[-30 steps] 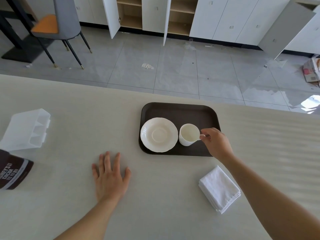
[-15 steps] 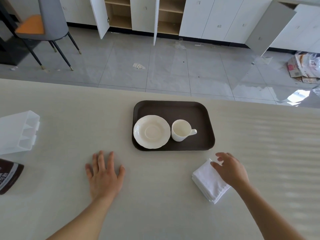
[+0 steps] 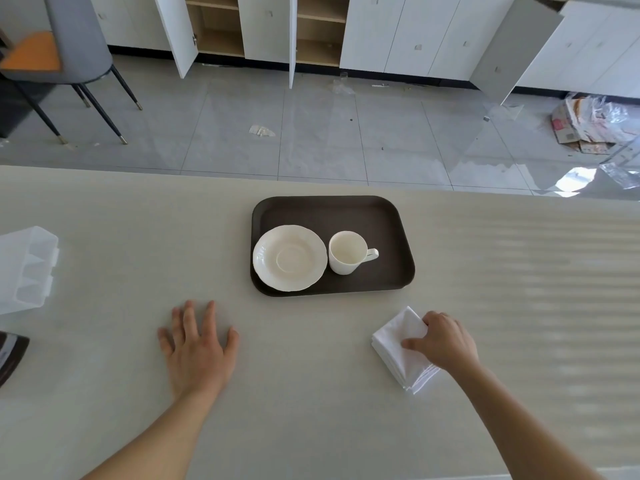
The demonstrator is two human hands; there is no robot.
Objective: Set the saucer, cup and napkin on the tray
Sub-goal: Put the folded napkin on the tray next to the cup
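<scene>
A dark brown tray [image 3: 367, 216] lies on the pale table. On its left half rests a white saucer [image 3: 290, 258]. Beside the saucer, to the right, a white cup [image 3: 347, 252] stands upright with its handle pointing right. A folded white napkin [image 3: 398, 344] lies on the table, below the tray's right corner. My right hand [image 3: 441, 342] grips the napkin's right side, thumb on top and fingers curled over the far edge. My left hand [image 3: 197, 344] rests flat on the table, fingers spread, to the left of the tray and holding nothing.
A clear plastic organiser [image 3: 26, 268] sits at the table's left edge, with a dark brown packet [image 3: 10, 355] below it. Beyond the table's far edge are grey floor tiles, a chair [image 3: 65, 46] and white cabinets [image 3: 398, 32] with open doors.
My right hand let go of the cup's handle on the tray, came back toward me, and closed on the folded napkin. My left hand stayed flat on the table.
</scene>
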